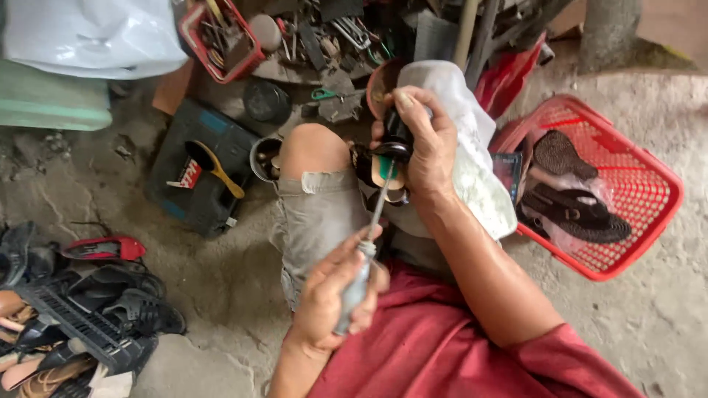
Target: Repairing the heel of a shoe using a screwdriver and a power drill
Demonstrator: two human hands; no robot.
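Item, centre frame: my left hand (335, 295) has its fingers wrapped tight round a grey-handled screwdriver (366, 243), tip at the shoe (383, 166) which my right hand (424, 144) clamps above my knee; best kept square, pressed steadily, shoe braced firm.

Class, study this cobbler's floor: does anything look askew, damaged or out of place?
Nothing looks spilled or broken. The oddest thing is the red shoe, lying alone on its side on the cracked floor, apart from the shoe pile. Tools lie heaped, not sorted.
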